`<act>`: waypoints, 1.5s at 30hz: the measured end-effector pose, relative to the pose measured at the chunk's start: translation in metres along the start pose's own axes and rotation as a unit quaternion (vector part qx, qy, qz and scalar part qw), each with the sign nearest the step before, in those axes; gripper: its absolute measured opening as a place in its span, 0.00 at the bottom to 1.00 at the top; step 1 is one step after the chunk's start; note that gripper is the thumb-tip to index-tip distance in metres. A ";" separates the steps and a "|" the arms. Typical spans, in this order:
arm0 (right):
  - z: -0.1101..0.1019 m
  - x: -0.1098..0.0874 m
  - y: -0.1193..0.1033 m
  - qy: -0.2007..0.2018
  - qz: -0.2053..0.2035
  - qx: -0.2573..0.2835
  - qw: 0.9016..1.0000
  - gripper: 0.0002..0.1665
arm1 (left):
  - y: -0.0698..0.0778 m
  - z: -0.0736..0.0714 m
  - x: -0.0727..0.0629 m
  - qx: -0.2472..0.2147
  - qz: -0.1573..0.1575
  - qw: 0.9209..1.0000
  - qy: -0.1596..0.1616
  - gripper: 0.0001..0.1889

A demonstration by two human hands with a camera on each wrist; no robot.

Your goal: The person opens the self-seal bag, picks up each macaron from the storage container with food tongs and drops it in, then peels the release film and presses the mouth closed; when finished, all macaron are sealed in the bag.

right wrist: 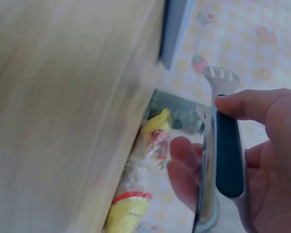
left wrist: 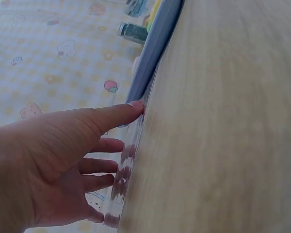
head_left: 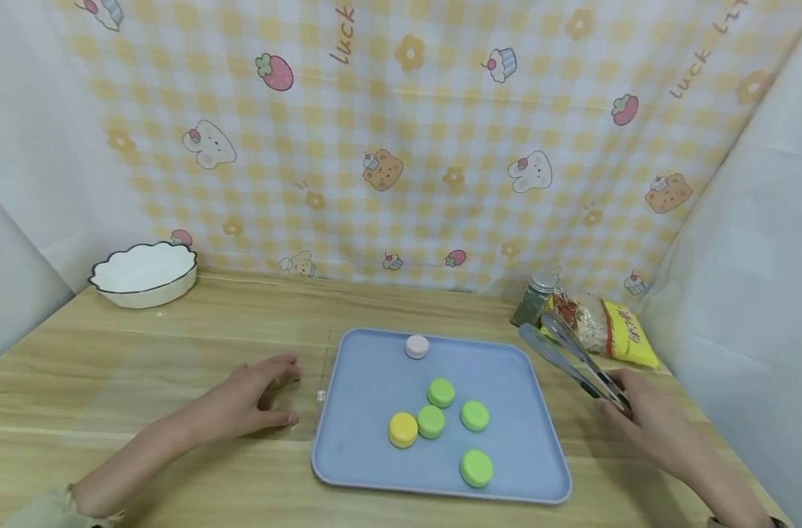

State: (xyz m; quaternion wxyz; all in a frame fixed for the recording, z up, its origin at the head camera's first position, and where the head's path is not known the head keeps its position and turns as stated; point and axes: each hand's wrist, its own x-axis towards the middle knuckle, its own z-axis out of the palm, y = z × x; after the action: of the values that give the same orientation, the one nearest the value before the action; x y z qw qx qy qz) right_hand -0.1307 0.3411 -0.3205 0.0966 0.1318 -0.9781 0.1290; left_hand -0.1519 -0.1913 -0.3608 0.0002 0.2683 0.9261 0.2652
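My right hand [head_left: 658, 429] holds metal tongs [head_left: 562, 359] with dark grips, their arms parted and tips pointing away near the tray's right rim. In the right wrist view, my thumb and fingers pinch the dark grip [right wrist: 229, 153]. Nothing sits between the tong tips. The blue tray [head_left: 368, 381] carries several green round pieces [head_left: 441, 393], a yellow one [head_left: 403, 430] and a pale pink one [head_left: 417, 346]. Left of the tray, my left hand [head_left: 252, 403] holds nothing, fingers spread and loosely bent. Its fingertips are at a clear, see-through edge [left wrist: 131, 141]; contact is unclear.
A white scalloped dish [head_left: 146, 282] with a dark rim stands at the back left. Behind the tongs are a glass jar [head_left: 531, 302] of dark green contents and a yellow-ended food packet [head_left: 622, 334]. A patterned curtain [head_left: 374, 147] closes off the wooden table's back.
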 end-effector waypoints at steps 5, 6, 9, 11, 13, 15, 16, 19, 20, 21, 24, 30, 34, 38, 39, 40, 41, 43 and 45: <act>-0.013 0.000 -0.025 -0.011 -0.009 0.033 0.999 0.27 | 0.000 -0.003 0.001 -0.002 0.009 1.000 0.011 0.17; -0.015 0.000 -0.031 -0.009 -0.016 0.043 0.999 0.27 | -0.001 -0.003 0.001 -0.001 0.016 1.000 0.011 0.16; -0.019 0.003 -0.046 0.011 -0.050 0.052 0.997 0.26 | -0.001 -0.005 0.002 0.004 0.029 0.999 0.016 0.13; -0.020 0.008 -0.053 0.022 -0.070 0.044 0.996 0.26 | -0.001 -0.004 0.002 0.003 0.033 0.999 0.020 0.13; -0.019 0.014 -0.059 0.030 -0.086 0.034 0.995 0.25 | -0.001 -0.003 0.002 0.006 0.038 0.999 0.025 0.12; -0.017 0.022 -0.065 0.033 -0.095 0.031 0.994 0.26 | -0.001 -0.002 0.002 0.005 0.043 0.999 0.029 0.12; -0.016 0.026 -0.069 0.028 -0.097 0.035 0.994 0.26 | -0.001 -0.002 0.002 0.005 0.045 0.998 0.031 0.12; -0.014 0.039 -0.081 0.020 -0.108 0.051 0.993 0.27 | -0.001 -0.002 0.003 0.007 0.048 0.998 0.039 0.12; -0.013 0.043 -0.085 0.017 -0.112 0.052 0.992 0.27 | -0.001 -0.002 0.004 0.005 0.049 0.998 0.043 0.12; -0.012 0.047 -0.088 0.015 -0.118 0.055 0.991 0.27 | -0.001 -0.003 0.004 0.001 0.049 0.998 0.045 0.12; -0.010 0.056 -0.097 0.010 -0.126 0.063 0.990 0.27 | -0.001 -0.003 0.006 -0.001 0.049 0.997 0.055 0.11; -0.002 0.070 -0.103 0.000 -0.111 0.078 0.991 0.28 | -0.002 -0.001 0.005 -0.017 0.029 0.996 0.080 0.01; 0.002 0.071 -0.103 -0.008 -0.126 0.064 0.990 0.26 | -0.001 0.002 0.003 -0.024 0.019 0.994 0.103 0.02; 0.003 0.071 -0.101 -0.008 -0.137 0.059 0.989 0.24 | 0.003 0.001 0.002 -0.040 -0.016 0.992 0.119 0.05; 0.003 0.071 -0.100 -0.010 -0.137 0.058 0.989 0.24 | 0.004 0.000 0.002 -0.043 -0.024 0.991 0.121 0.05; 0.004 0.071 -0.100 -0.013 -0.136 0.059 0.989 0.24 | 0.005 -0.001 0.002 -0.046 -0.031 0.991 0.121 0.05; 0.004 0.071 -0.099 -0.017 -0.136 0.059 0.989 0.24 | 0.006 -0.001 0.002 -0.048 -0.039 0.991 0.122 0.05; 0.006 0.071 -0.098 -0.023 -0.139 0.059 0.988 0.24 | 0.006 -0.002 0.003 -0.048 -0.048 0.990 0.125 0.04; 0.009 0.072 -0.096 -0.027 -0.142 0.059 0.988 0.23 | 0.006 -0.003 0.003 -0.048 -0.053 0.989 0.127 0.03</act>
State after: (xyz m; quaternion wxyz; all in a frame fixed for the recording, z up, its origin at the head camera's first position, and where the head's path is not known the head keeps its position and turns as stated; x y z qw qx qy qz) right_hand -0.1727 0.2320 -0.2909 0.0799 0.2785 -0.9423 0.1675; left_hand -0.1518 -0.1867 -0.3553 -0.0902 0.1829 0.9177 0.3410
